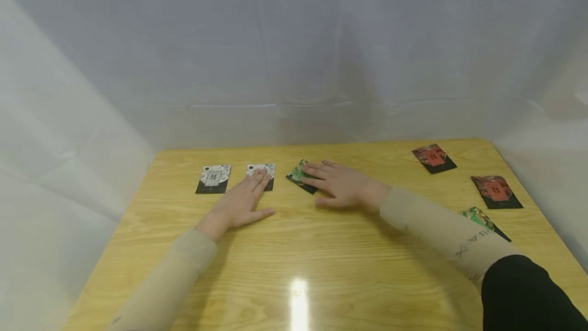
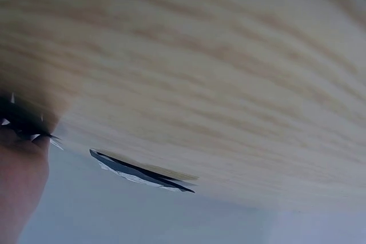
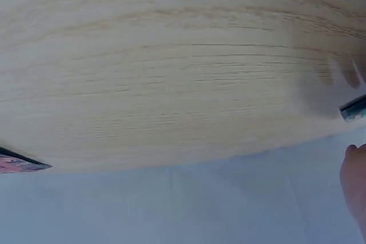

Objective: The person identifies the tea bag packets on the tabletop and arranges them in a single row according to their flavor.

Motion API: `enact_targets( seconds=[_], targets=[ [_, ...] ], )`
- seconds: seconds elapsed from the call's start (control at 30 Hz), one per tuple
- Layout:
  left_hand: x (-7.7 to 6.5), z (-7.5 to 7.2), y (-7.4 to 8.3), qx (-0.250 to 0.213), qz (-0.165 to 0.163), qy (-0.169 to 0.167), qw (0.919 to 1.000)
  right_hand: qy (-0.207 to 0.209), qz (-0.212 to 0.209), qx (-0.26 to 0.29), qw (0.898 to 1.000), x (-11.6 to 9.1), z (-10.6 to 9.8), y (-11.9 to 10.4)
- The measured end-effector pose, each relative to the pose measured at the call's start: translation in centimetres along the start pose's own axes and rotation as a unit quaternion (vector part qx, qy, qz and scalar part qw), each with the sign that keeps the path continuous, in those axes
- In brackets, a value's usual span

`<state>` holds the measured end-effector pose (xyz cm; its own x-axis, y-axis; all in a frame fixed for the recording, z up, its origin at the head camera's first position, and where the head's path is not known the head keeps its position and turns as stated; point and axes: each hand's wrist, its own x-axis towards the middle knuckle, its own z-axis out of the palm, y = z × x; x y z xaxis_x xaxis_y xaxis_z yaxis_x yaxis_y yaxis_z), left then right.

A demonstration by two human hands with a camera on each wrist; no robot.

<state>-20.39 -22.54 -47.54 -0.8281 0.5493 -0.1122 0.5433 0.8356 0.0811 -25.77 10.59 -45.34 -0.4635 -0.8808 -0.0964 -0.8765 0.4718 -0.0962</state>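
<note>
My left hand (image 1: 241, 201) rests with straight, extended fingers on a flat white-and-black card-like packet (image 1: 271, 166), covering much of it. Left of that lies a matching white-and-black packet (image 1: 213, 178), also visible edge-on in the left wrist view. My right hand (image 1: 342, 184), fingers spread and nearly straight, reaches over a green-and-black packet (image 1: 298, 170) that sits turned at an angle. Its fingertips overlap the packet's right part. In the right wrist view only an edge of the green packet (image 3: 354, 110) shows, above part of the hand (image 3: 355, 181).
On the wooden table (image 1: 285, 249), two red-and-black packets (image 1: 434, 158) lie toward the right end. Another green packet (image 1: 478, 216) is partly hidden by the right sleeve (image 1: 436, 229). White sheeting (image 1: 294, 65) hangs behind the table's far edge and at both sides.
</note>
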Motion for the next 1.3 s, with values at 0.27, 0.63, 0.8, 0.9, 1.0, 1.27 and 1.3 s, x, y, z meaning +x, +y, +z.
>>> enact_targets(
  seconds=[0.27,0.63,0.8,0.9,1.0,1.27,1.3],
  targets=[
    [-0.1,0.2,-0.1,0.004,-0.002,0.002,1.0,0.01,-0.054,-0.037,0.998,0.9,1.3,0.7],
    [-0.3,0.1,0.2,-0.002,-0.002,0.007,1.0,0.025,-0.05,0.002,0.998,1.4,2.8,0.8],
    [-0.2,0.0,0.2,0.003,-0.004,0.006,1.0,0.02,-0.028,0.032,0.999,1.4,2.5,0.0],
    [-0.3,0.0,0.3,0.003,-0.005,0.007,1.0,0.016,0.002,0.04,0.999,1.5,2.5,-0.8],
    [-0.2,0.0,0.3,0.003,-0.004,0.008,1.0,0.01,0.04,0.043,0.998,1.6,2.3,-1.6],
    [-0.2,-0.2,0.2,0.004,-0.004,0.004,1.0,0.0,0.141,0.049,0.989,2.9,2.0,-4.3],
    [-0.2,-0.2,0.2,0.005,-0.004,0.004,1.0,-0.002,0.153,0.055,0.987,3.2,2.1,-4.6]
  ],
)
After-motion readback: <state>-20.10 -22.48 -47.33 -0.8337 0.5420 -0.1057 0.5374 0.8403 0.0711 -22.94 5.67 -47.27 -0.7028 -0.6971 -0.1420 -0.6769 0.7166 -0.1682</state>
